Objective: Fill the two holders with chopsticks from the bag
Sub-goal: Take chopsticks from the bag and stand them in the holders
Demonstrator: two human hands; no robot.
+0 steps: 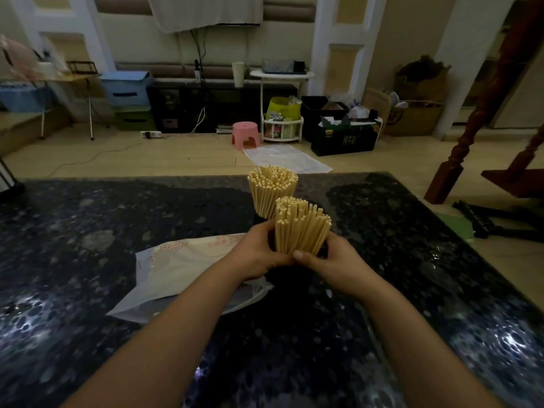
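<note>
Two bundles of pale wooden chopsticks stand upright on a dark speckled table [117, 219]. The near bundle [300, 223] fans out of a black holder [290, 278] that is hard to make out against the dark tabletop. The left hand [259, 254] and the right hand [332, 262] wrap around this bundle from either side at its base, fingers curled round the sticks, the right thumb lying across the front. Just behind it stands the far bundle [272, 189], its holder almost wholly hidden by the hands and the near sticks. To the left of the hands, a white plastic bag [176, 269] with orange print lies flat on the table, partly under the left forearm. Beyond the table, a pink stool [245, 135] stands on the floor.
</note>
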